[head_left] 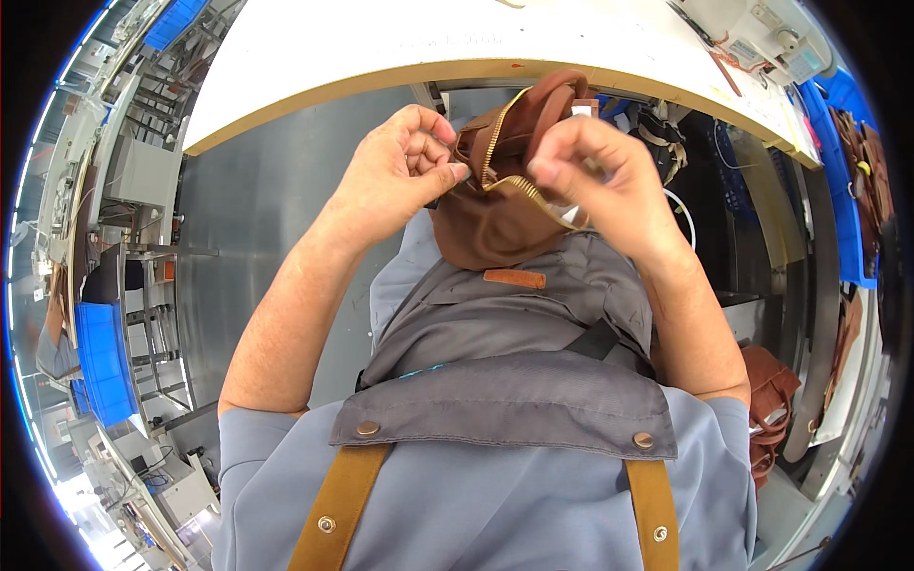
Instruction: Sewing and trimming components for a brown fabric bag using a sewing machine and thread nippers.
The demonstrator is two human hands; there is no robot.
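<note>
A brown bag rests on my lap. Its mouth is unzipped, and the gold-toothed zipper curves round the opening. A brown strap loops up at the far side. My left hand is at the bag's left edge, fingers curled and thumb pressed in; what lies in the pinch is hidden. Over the right side of the opening is my right hand, thumb and forefinger together near the strap. Whatever those fingertips hold is too small to tell. Below the bag, a grey apron covers my front.
A white worktable with a wooden edge curves across ahead, a machine at its right end. Blue bins with brown pieces stand at right. More brown goods hang low beside me. Metal racks line the left.
</note>
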